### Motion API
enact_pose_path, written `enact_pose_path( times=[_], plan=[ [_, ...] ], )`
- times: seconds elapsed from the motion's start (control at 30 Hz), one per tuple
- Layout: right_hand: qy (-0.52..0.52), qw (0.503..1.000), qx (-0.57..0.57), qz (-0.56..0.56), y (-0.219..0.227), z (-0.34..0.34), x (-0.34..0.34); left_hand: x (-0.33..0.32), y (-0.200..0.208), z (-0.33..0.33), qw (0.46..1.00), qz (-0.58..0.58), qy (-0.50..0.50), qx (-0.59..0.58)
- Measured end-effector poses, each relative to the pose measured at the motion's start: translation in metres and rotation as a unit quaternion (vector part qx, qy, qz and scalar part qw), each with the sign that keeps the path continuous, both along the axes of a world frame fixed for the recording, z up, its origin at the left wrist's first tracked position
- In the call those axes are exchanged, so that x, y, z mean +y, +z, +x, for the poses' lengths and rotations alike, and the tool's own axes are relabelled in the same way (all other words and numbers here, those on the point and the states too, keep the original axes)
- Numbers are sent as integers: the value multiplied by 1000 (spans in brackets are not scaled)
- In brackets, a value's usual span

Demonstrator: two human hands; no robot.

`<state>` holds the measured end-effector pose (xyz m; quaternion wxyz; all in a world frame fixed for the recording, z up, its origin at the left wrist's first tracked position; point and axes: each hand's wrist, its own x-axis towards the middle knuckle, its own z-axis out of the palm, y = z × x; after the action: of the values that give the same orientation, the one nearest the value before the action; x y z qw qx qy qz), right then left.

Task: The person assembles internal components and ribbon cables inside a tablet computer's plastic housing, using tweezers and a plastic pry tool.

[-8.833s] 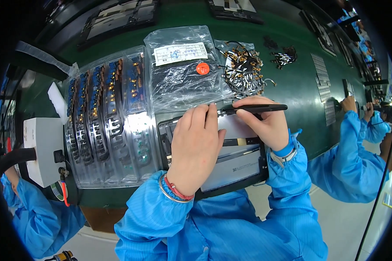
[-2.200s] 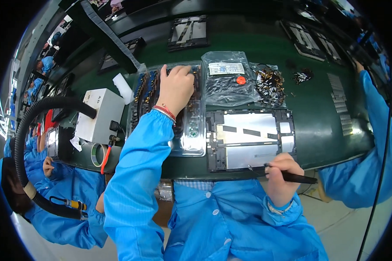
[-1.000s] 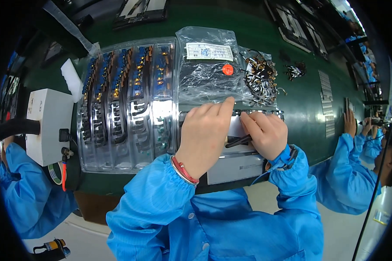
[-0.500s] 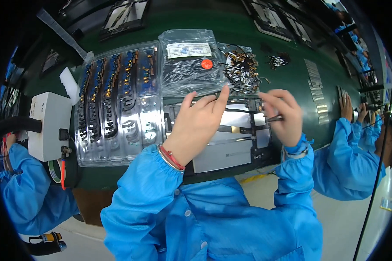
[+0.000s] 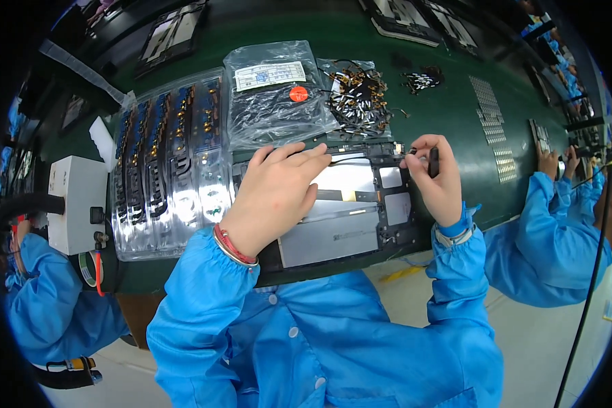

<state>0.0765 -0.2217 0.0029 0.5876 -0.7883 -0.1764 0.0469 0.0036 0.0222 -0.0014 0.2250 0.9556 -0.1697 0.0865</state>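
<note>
An opened tablet (image 5: pixel 330 241), with a grey battery panel, a bright silver plate and a black frame, lies in front of me. Across its far left part rests my left hand (image 5: pixel 272 187), palm down with fingers stretched out. My right hand (image 5: pixel 436 180) is at the tablet's far right corner, its fingers closed around a slim black tool (image 5: pixel 434 162). Thumb and fingertips are at the corner's edge; whatever tiny part lies under them is too small to name. My left palm hides the tablet's left side.
Left of the tablet lies a clear plastic tray (image 5: pixel 214 204) with rows of small parts. Beyond are a plastic bag (image 5: pixel 275 109) and a pile of small cables (image 5: pixel 357 102). A white box (image 5: pixel 78 204) stands far left, metal strips (image 5: pixel 493 129) right. Co-workers sit on both sides.
My left hand has moved left and flattened onto the tablet. My right hand has come to the tablet's far right corner, its black tool now turned upright. The whole view has shifted slightly.
</note>
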Motion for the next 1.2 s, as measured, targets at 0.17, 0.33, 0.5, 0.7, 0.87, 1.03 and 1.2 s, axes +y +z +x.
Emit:
enact_pose_path(
  times=[0.17,0.33,0.5,0.7,0.87,1.03,1.2],
  plan=[
    [-58,992,-46,-102,-5,-1,3,-5,2,3,998,55,-2,-23],
    [-68,943,-244,-217,-10,-1,5,-12,11,6,977,179,-43,-104],
    [-63,922,-280,-260,-13,2,4,-17,20,16,948,269,-144,-92],
    [-53,931,-271,-238,-14,6,2,-28,26,26,918,325,-218,-69],
    [-34,949,-247,-194,-11,7,-2,-38,36,41,925,298,-232,-50],
    [-53,931,-293,-209,-3,5,-2,-38,43,38,908,335,-250,-18],
    [-33,939,-277,-201,24,11,-14,-38,53,-52,987,36,-158,-22]
  ],
)
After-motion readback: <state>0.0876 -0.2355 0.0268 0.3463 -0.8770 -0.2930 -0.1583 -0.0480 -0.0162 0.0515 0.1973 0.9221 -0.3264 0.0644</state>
